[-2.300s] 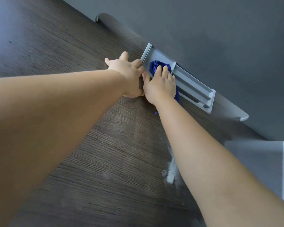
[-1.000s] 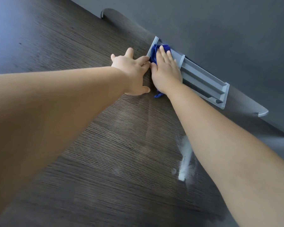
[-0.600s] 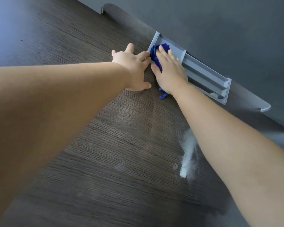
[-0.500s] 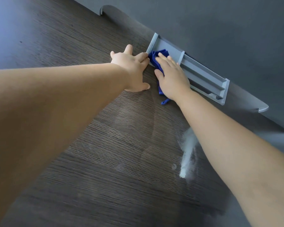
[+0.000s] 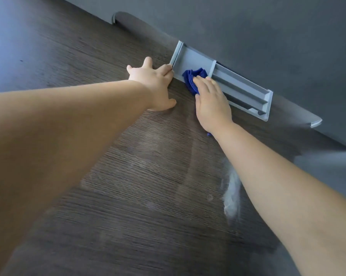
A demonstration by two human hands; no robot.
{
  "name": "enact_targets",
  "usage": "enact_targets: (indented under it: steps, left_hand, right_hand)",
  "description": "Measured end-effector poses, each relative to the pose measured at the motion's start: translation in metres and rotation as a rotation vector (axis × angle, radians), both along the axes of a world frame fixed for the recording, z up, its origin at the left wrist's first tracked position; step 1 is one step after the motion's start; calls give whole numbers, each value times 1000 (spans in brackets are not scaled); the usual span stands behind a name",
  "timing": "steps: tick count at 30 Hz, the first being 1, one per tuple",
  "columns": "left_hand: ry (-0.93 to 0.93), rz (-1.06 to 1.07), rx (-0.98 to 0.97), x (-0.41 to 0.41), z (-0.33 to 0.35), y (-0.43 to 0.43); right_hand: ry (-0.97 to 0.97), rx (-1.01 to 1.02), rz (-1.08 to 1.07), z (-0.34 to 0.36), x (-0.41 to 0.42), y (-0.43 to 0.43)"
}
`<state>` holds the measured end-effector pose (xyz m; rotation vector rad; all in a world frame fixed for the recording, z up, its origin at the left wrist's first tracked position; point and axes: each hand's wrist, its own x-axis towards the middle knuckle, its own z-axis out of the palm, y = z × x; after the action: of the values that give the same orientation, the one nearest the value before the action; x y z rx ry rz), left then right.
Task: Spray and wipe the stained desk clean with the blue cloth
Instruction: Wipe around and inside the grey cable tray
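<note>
1. Left hand [image 5: 152, 84]: flat on the bench [image 5: 68, 226], fingers spread, gripping nothing, fingertips touching the left end of the grey tray [image 5: 246, 92]. Use it as a brace only, so the wiping hand can stay light.
2. Step in hand, by my read: wiping the tray's left compartment at the back edge of the bench. Work the cloth [image 5: 194, 76] into the corners and along the divider with short strokes. Then drag outward over the front lip so dirt comes out rather than packing in.
3. Right hand [image 5: 212, 104]: fingers laid straight over the cloth, pressing it down, not curled round it as far as I can see. Press through the fingertips; a bunched cloth wipes narrow.
4. White smear [image 5: 232, 194] on the near bench, just beside the right forearm: not done. Take it with a clean face of the cloth. Faint hazy streaks mid-bench likely need a pass too.
5. Cloth: deep blue, crumpled into folds. It straddles the tray's front lip, with the front part in the left compartment by the divider and the rest under the palm. A small end pokes out by the wrist. Looks soft and thin. Wet or dry: cannot tell.
</note>
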<state>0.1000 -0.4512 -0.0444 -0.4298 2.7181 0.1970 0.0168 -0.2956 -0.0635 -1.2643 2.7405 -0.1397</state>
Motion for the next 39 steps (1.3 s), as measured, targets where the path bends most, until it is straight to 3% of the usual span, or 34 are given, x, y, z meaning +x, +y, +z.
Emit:
enact_targets:
  steps: [3,6,9,14,25,32,39]
  left_hand:
    - [-25,52,-35,-3,3,8]
    - [36,22,-88,-10,4,28]
    - [112,-96,25,-19,4,52]
    - [52,-156,62,-26,0,62]
    - [56,-166,-1,-30,1,65]
    - [37,-171,-5,-30,2,65]
    - [81,-175,-6,-29,-5,65]
  right_hand:
    - [6,-31,-9,-4,7,35]
    - [20,-1,-158,-8,8,61]
    - [45,-17,-294,-10,1,78]
    - [53,-113,-426,-15,-4,71]
    - [142,60,-174,-10,-24,30]
    - [137,131,-444,-4,-37,68]
    - [95,-54,-380,-10,-28,7]
